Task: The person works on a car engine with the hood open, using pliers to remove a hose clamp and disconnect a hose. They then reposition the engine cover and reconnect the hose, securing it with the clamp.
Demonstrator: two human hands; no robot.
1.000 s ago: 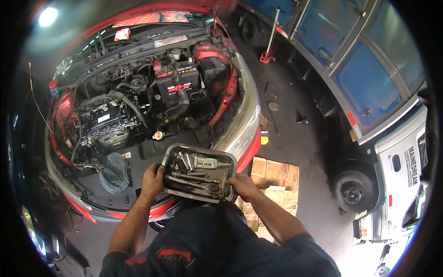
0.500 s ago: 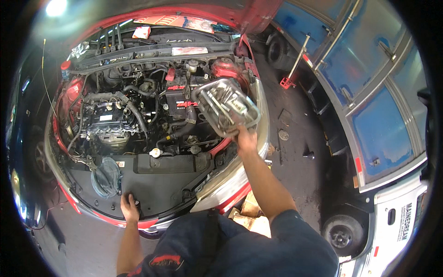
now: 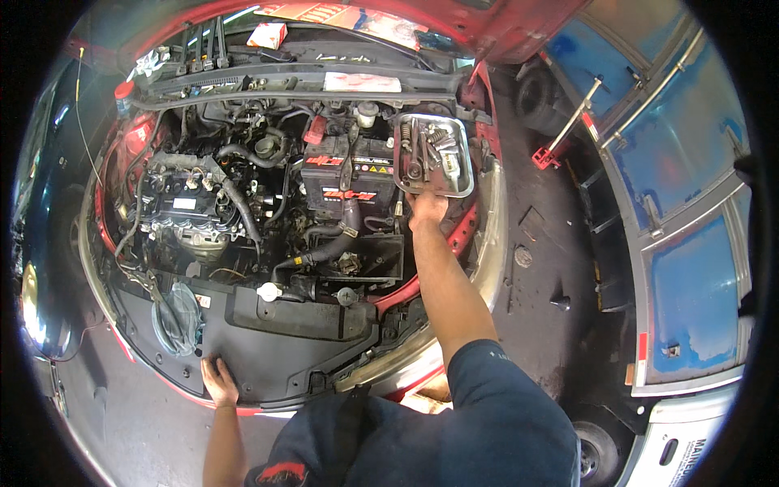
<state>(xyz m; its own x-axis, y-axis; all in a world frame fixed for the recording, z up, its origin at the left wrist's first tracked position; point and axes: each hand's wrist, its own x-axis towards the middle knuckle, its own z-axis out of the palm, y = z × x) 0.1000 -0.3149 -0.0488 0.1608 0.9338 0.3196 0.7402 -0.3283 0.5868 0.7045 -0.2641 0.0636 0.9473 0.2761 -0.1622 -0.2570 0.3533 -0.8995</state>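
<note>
My right hand [image 3: 428, 209] grips the near edge of a metal tray [image 3: 467, 158], thumb side toward the battery. Inside the tray lie a ratchet [image 3: 415, 158], a white tube [image 3: 451, 166] and several small metal parts. The tray sits level over the right rear corner of the engine bay, by the red strut area; whether it rests on something there I cannot tell. My left hand [image 3: 219, 383] lies with fingers stretched out on the black front panel [image 3: 268, 361], close to a bluish translucent round item [image 3: 178, 321]. Left of the tray is a black car battery [image 3: 341, 174].
An engine [image 3: 185, 191] fills the bay's left side under the raised red hood [image 3: 519, 40]. A red-and-white box [image 3: 268, 35] lies at the windshield. On the right stand a red floor jack [image 3: 545, 158] and a truck with blue panels [image 3: 690, 284]. A dark car is at left.
My right hand has carried the tray farther back, bringing it from tilted to level. The left hand has flattened out on the front panel. The view has shifted slightly.
</note>
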